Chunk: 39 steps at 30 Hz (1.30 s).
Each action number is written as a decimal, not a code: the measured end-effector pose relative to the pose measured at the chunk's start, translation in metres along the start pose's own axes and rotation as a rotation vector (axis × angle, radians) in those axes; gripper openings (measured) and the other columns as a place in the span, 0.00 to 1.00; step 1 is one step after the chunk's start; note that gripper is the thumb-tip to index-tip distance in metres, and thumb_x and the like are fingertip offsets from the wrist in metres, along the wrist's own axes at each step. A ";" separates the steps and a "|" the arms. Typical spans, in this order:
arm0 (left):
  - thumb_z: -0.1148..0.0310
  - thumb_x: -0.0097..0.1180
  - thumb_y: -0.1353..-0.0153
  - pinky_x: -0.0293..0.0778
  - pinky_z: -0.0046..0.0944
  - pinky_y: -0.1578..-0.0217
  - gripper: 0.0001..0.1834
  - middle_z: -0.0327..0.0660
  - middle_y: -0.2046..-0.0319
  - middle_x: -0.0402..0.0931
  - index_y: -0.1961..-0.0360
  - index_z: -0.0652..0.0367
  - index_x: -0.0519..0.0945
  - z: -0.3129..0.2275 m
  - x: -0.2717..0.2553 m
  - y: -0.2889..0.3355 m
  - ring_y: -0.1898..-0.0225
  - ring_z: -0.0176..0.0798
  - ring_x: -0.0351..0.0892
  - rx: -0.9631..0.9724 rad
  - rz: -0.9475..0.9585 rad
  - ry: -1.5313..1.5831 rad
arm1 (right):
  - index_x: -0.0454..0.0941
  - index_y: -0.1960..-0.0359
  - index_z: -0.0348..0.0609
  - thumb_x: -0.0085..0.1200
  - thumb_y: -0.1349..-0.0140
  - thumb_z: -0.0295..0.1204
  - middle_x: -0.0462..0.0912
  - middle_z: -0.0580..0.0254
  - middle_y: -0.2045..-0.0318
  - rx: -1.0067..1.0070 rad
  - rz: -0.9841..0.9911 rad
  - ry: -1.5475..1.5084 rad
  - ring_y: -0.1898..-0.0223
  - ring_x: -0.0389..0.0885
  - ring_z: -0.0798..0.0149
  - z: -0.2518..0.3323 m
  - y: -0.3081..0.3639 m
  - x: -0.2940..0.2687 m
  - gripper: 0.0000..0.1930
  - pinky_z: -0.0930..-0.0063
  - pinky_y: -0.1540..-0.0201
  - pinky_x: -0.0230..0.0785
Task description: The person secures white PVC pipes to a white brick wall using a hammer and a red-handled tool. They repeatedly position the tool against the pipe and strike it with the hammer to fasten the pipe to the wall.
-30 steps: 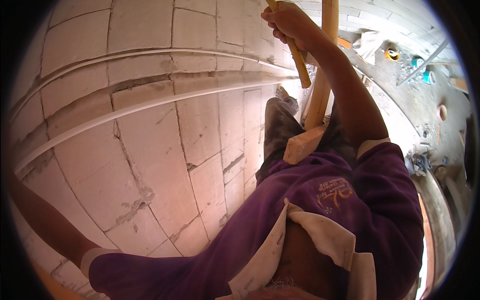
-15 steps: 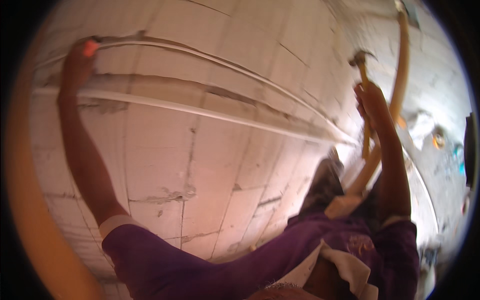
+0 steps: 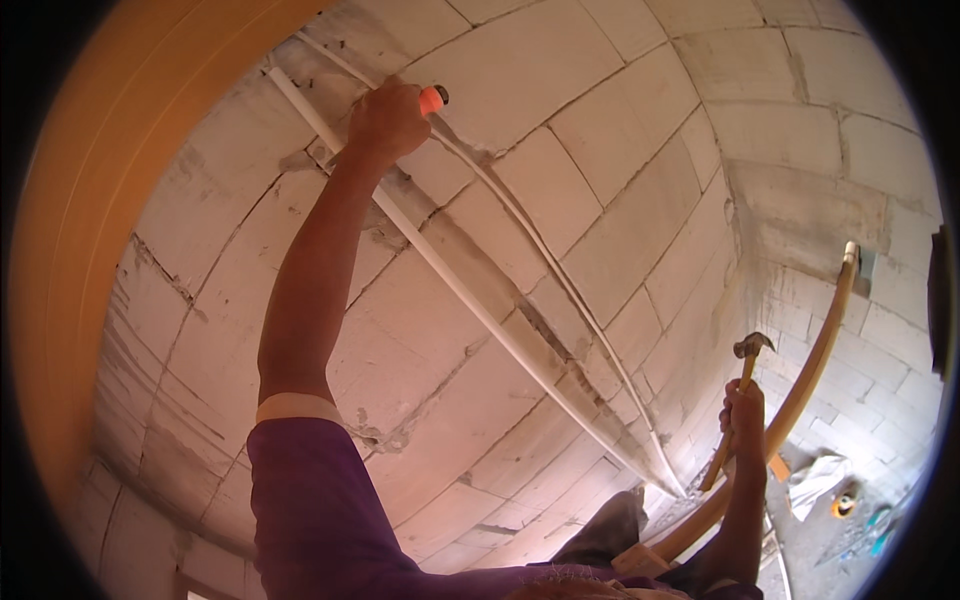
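Observation:
My left hand is raised against the wall of pale blocks, its fingers wrapped around an orange-red handle-like piece with a dark round end. The rest of that piece is hidden by the fist, so its kind cannot be told. A thin white pipe runs from beside this fist along a groove in the wall. Below it, a thicker straight white pipe slants down to the right. Lower right, my right hand grips a claw hammer by its wooden handle, head up, away from the wall.
A broad orange-tan beam fills the left edge. On the right, a long tan pole slants past my right forearm. A white sack, an orange roll and teal items lie on the floor.
The view has turned and steadied. My left fist now appears farther right and my right hand with the hammer lower. Each hand keeps its hold.

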<state>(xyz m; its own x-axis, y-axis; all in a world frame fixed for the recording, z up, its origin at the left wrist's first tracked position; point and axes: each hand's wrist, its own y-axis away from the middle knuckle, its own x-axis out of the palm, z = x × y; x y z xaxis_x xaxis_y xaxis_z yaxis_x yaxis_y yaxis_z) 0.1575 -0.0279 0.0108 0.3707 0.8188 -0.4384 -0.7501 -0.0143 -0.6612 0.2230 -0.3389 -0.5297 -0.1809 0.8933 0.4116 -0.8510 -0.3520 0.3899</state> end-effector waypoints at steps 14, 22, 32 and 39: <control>0.66 0.66 0.47 0.73 0.42 0.79 0.10 0.44 0.79 0.79 0.70 0.62 0.82 0.130 -0.081 -0.100 0.79 0.39 0.79 -0.629 -0.092 0.368 | 0.71 0.58 0.44 0.50 0.30 0.28 0.67 0.71 0.80 -0.030 0.001 -0.023 0.89 0.63 0.75 -0.001 0.005 0.001 0.03 0.79 0.89 0.54; 0.76 0.66 0.49 0.65 0.38 0.84 0.15 0.38 0.78 0.74 0.59 0.66 0.80 0.132 -0.071 -0.091 0.82 0.33 0.72 -0.376 0.029 0.652 | 0.71 0.58 0.44 0.50 0.30 0.27 0.65 0.72 0.81 -0.039 -0.024 -0.018 0.89 0.61 0.76 0.001 0.011 0.002 0.03 0.79 0.89 0.55; 0.76 0.62 0.48 0.69 0.31 0.76 0.18 0.34 0.71 0.77 0.54 0.65 0.80 0.149 -0.071 -0.074 0.76 0.27 0.72 -0.331 0.005 1.051 | 0.71 0.62 0.48 0.50 0.30 0.29 0.66 0.73 0.81 -0.073 -0.027 0.024 0.90 0.60 0.77 -0.001 0.005 0.002 0.02 0.79 0.89 0.54; 0.75 0.62 0.49 0.68 0.36 0.81 0.14 0.37 0.77 0.75 0.60 0.64 0.81 0.154 -0.069 -0.086 0.81 0.32 0.72 -0.277 0.134 0.728 | 0.71 0.62 0.49 0.50 0.30 0.30 0.66 0.74 0.82 -0.092 -0.011 0.056 0.90 0.61 0.76 -0.010 0.000 0.004 0.02 0.79 0.90 0.54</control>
<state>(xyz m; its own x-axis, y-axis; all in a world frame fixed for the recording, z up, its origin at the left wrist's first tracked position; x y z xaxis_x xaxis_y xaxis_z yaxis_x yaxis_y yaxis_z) 0.1121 0.0055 0.1911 0.6237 0.2200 -0.7501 -0.6853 -0.3075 -0.6601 0.2172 -0.3320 -0.5365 -0.1964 0.9122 0.3596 -0.8943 -0.3170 0.3157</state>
